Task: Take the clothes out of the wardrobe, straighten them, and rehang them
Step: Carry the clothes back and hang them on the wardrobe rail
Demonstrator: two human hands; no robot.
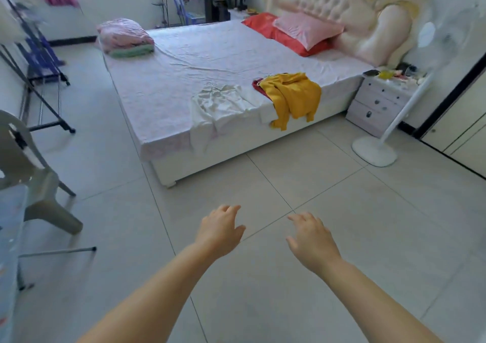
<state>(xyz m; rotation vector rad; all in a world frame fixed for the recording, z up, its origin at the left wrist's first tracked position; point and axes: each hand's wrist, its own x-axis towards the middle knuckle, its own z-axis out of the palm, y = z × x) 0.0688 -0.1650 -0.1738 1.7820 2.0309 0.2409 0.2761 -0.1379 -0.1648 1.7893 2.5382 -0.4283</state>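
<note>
We are facing the wide bed with the pale pink sheet (210, 61), where the task's clothes are lying along the near edge. A creased white satin-like garment (223, 101) is spilling over the side. Just beside it, a mustard-yellow knit top (294, 95) is lying on a dark red garment (259, 85), with one sleeve dangling toward the floor. We are judging that either overhanging piece is at risk of sliding onto the tiles if we tug one corner instead of lifting it whole, and that pulling the yellow top alone is likely to drag the red one with it. The white pedestal fan (374, 149) is standing near that corner, so a wide swing of cloth is liable to snag its pole. Our left hand (219, 228) and right hand (311, 237) are hovering over the floor well short of the bed, each grip apart and holding nothing. As for containers, the cream, black-framed doors (462, 132) at the right edge are probably the wardrobe's, and we are seeing nothing of its inside. The small pale three-drawer nightstand (378, 103) is showing every drawer closed, with clutter on top too small to name.
</note>
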